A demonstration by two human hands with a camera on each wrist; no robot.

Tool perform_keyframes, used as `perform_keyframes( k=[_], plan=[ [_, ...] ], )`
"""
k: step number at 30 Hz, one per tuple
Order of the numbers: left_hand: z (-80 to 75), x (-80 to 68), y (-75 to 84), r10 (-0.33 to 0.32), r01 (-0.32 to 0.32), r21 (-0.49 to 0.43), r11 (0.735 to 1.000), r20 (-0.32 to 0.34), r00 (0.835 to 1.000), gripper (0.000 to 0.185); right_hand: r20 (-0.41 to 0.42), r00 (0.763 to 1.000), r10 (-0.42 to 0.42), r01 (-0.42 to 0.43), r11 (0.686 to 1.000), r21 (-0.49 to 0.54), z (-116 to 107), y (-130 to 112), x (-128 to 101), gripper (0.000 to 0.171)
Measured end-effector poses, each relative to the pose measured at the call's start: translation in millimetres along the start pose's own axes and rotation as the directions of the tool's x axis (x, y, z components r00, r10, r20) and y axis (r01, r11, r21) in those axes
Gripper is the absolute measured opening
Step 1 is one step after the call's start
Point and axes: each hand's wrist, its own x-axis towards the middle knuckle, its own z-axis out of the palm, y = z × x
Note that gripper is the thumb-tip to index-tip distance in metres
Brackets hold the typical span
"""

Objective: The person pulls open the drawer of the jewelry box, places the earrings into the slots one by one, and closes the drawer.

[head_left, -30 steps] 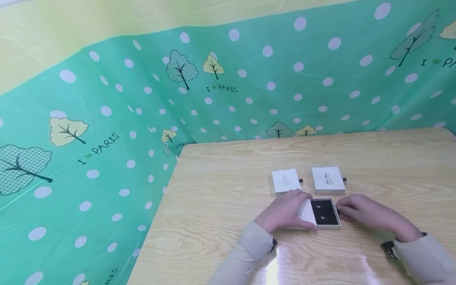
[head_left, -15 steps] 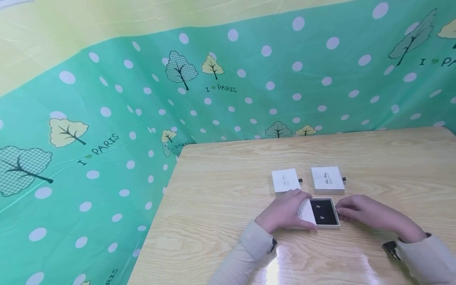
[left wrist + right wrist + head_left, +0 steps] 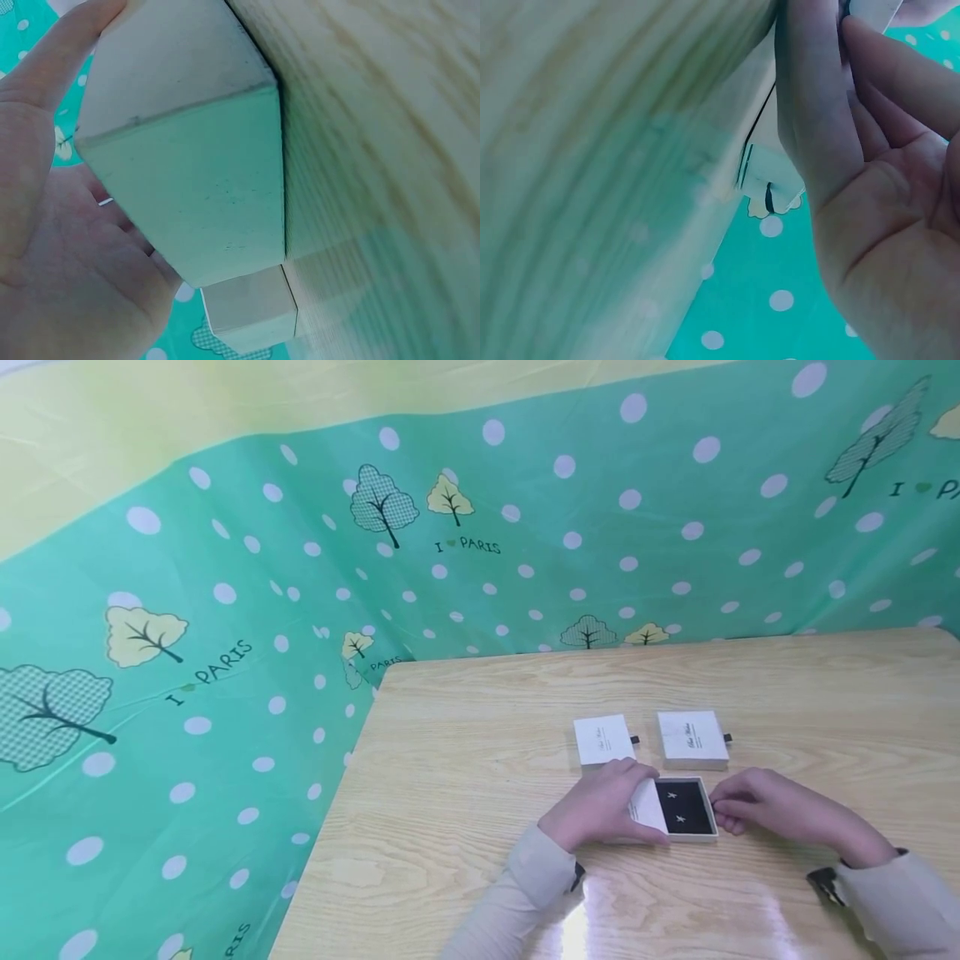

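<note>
A white sliding jewelry box lies on the table, its drawer partly out to the right. Two small star-shaped earrings sit on the drawer's black insert. My left hand grips the box's sleeve from the left, thumb at the near side and fingers at the far side. In the left wrist view the plain end of the box faces the palm. At the drawer's right edge, my right hand pinches the dark pull tab, which the fingertips mostly hide.
Behind the open box stand two closed white boxes, a left one and a right one, each with a black tab on its right side. The wooden table meets a green dotted cloth at the back and left.
The right fingers have shifted slightly at the tab. The left hand, the drawer and the other boxes hold their places.
</note>
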Motion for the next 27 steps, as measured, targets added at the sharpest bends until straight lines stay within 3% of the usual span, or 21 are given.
perform_keyframes(
  k=[8,27],
  plan=[
    [0.1,-0.4,0.5,-0.012,0.013,-0.012,1.000,0.005,1.000,0.088,0.018,0.999,-0.028,0.027,0.999,0.042,2.4,-2.3,5.3,0.021],
    [-0.4,-1.9,0.6,-0.018,0.018,-0.021,1.000,0.011,1.000,0.088,0.033,0.999,0.004,-0.003,0.999,-0.042,8.5,-19.9,25.4,0.024]
  ],
)
